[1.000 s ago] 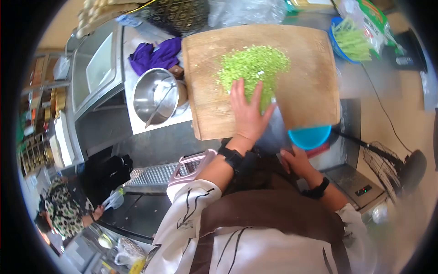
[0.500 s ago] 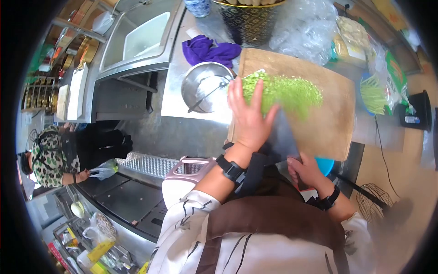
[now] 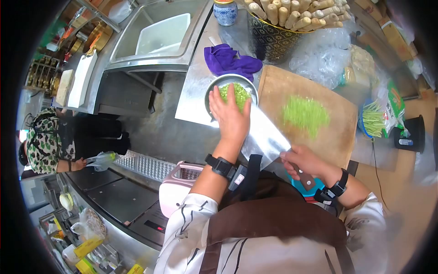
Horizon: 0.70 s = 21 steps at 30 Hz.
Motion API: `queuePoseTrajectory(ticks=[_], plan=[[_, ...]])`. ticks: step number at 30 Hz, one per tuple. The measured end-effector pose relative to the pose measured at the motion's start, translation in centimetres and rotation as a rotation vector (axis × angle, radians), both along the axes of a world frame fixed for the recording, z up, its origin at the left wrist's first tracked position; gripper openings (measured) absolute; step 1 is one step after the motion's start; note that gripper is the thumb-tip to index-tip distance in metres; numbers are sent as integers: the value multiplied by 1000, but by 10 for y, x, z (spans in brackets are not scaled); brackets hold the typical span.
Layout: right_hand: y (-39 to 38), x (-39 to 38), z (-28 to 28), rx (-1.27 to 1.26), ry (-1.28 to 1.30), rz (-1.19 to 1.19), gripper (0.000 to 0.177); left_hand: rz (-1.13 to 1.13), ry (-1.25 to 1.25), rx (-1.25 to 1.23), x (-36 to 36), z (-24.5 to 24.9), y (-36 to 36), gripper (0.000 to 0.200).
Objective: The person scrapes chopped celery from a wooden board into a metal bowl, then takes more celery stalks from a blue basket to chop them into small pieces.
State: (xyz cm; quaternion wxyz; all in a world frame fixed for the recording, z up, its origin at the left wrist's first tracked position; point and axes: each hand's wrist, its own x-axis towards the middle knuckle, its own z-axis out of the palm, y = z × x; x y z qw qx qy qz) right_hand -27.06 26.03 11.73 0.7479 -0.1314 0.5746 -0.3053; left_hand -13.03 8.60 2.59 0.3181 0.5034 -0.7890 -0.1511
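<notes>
My right hand [image 3: 303,162] grips the wooden handle of a broad cleaver [image 3: 265,139], its blade slanting up and left to the edge of a metal bowl [image 3: 254,86]. Over that bowl is my left hand [image 3: 232,112], palm down with the fingers stretched out. Finely chopped green vegetable [image 3: 237,93] lies in the bowl, partly hidden under my left fingers. More chopped green pieces [image 3: 305,115] form a heap on the wooden cutting board [image 3: 335,146], right of the cleaver.
Behind the bowl are a purple cloth [image 3: 230,61] and a patterned bin [image 3: 271,39] of wooden rolling pins. Long green stalks [image 3: 373,119] stand in a blue basket at right. A sink [image 3: 116,59] is at upper left. Another person [image 3: 45,137] holds a plastic bag at far left.
My left hand and the cleaver have moved from the board to the bowl. Chopped green vegetable now lies in the bowl, and the heap on the board is smaller. The view has shifted.
</notes>
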Motion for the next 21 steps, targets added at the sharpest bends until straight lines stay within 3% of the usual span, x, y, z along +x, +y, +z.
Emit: queuePoseTrajectory(ticks=[8,11,12,13,16,19,21], plan=[[12,-20,31,113,-1,64,26,-30,-60,-109,-3,-23,-43,52],[31,-30,35,100,26,106,31,-94,-12,-31,1,-39,-54,43],[39,-33,35,92,32,121,33,-97,64,-98,1,-36,-57,28],[45,-35,36,74,72,104,35,-70,244,-6,2,-31,-60,24],[75,-39,24,8,131,-24,35,-17,789,239,-5,-14,-59,25],[101,-37,-2,-116,141,-233,31,-27,968,297,-11,11,-46,26],[119,-34,-21,-160,164,-395,28,-159,925,319,-23,25,-21,24]])
